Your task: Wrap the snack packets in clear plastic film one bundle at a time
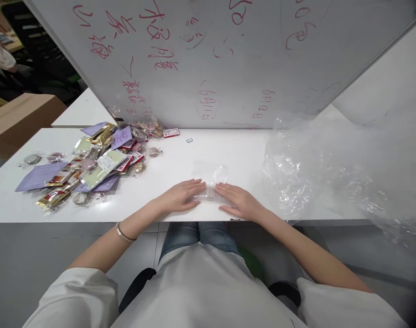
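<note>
The clear plastic piece (210,193) lies on the white bench (243,150), close to the front edge and in front of the body of the person who is seated there. It is exactly between the two hands: the left hand (184,196) touches it from the left side, the right hand (241,200) from the right. So neither hand is nearer. A part of it reaches past the fingertips, toward the whiteboard (194,54). As it is transparent and partly covered, I cannot tell surely its long axis, nor if something is inside.

Both hands are open, with the fingers nearly straight and the thumbs apart. The fingertips rest upon the plastic, and I do not see that the fingers close around anything.

Now I count. There is one such piece under the hands, and one big heap of clear film (293,168) to the right. At the left is one mixed pile, where I find at least four purple packets (42,176), two pale green packets (108,165) and at least three gold packets (59,190); the overlap hides the rest. Beside the pile is one red-and-white packet (171,132), and a little farther right one small tag (189,140).
</note>
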The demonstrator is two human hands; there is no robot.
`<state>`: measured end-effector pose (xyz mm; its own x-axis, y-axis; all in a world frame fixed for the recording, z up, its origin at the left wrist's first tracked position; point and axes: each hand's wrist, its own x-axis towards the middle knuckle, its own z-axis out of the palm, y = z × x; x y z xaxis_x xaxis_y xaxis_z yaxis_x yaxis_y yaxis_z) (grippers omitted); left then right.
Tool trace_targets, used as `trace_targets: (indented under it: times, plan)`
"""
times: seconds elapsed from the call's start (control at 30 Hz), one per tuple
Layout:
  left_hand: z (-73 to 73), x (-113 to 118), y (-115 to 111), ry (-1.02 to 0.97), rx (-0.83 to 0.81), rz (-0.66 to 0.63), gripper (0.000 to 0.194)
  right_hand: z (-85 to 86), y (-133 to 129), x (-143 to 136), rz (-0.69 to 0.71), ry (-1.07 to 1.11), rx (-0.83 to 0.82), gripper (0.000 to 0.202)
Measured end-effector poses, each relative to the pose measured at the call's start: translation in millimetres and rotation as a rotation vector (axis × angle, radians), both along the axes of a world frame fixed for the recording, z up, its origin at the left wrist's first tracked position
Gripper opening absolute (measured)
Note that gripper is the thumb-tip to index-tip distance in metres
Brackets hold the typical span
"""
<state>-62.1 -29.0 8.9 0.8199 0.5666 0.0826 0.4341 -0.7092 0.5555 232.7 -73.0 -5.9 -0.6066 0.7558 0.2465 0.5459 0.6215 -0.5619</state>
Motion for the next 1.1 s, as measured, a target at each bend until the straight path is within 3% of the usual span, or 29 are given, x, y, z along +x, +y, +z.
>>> trace_targets:
  times: [0.07, 0.17, 0.23, 0.33, 0.43, 0.57, 0.63, 0.73, 0.8, 0.87, 0.9, 1.0, 1.1]
  plan:
    - [-1.4, 3.5, 0.1, -0.037, -0.087, 0.174, 0.037, -0.1, 3.0, -3.8, -0.177, 0.041, -0.08, 0.037]
    - [-6.0, 19.1, 7.0, -0.134, -0.195, 0.49, 0.034, 1.1, 17.3, -11.8, -0.491, 0.073, -0.234, 0.044]
    - [-8.1, 32.2, 15.0, -0.194, -0.209, 0.61, 0.035, 3.6, 30.8, -16.3, -0.624, 0.067, -0.3, 0.045]
    - [-9.3, 49.2, 27.7, -0.136, -0.148, 0.693, 0.036, 8.7, 51.0, -21.8, -0.73, -0.065, -0.287, 0.041]
    - [-9.9, 59.6, 33.8, 0.002, 0.064, 0.737, 0.035, 12.2, 64.6, -29.5, -0.769, -0.285, -0.227, 0.034]
    - [-13.6, 66.3, 22.2, 0.086, 0.336, 0.589, 0.034, 11.5, 67.0, -43.1, -0.814, -0.464, -0.191, 0.039]
    - [-18.1, 68.5, 10.7, 0.12, 0.334, 0.51, 0.038, 11.0, 65.7, -45.9, -0.808, -0.464, -0.105, 0.036]
    - [-26.7, 69.2, -3.2, 0.149, 0.297, 0.497, 0.059, 15.8, 71.8, -41.0, -0.61, -0.322, -0.012, 0.029]
    - [-31.1, 67.6, -7.2, 0.16, 0.267, 0.464, 0.067, 24.0, 83.2, -34.9, -0.471, -0.206, -0.142, 0.045]
    - [-33.5, 65.3, -7.8, 0.166, 0.231, 0.431, 0.074, 34.4, 97.4, -30.6, -0.433, -0.183, -0.377, 0.068]
    - [-34.1, 64.5, -7.5, 0.165, 0.215, 0.424, 0.078, 39.6, 103.9, -29.8, -0.422, -0.208, -0.495, 0.068]
    - [-35.4, 64.6, -5.2, 0.131, 0.173, 0.458, 0.08, 50.7, 114.3, -31.2, -0.325, -0.251, -0.714, 0.04]
    - [-36.0, 66.8, -0.1, 0.033, 0.106, 0.551, 0.075, 50.9, 110.0, -33.9, -0.249, -0.072, -0.739, 0.029]
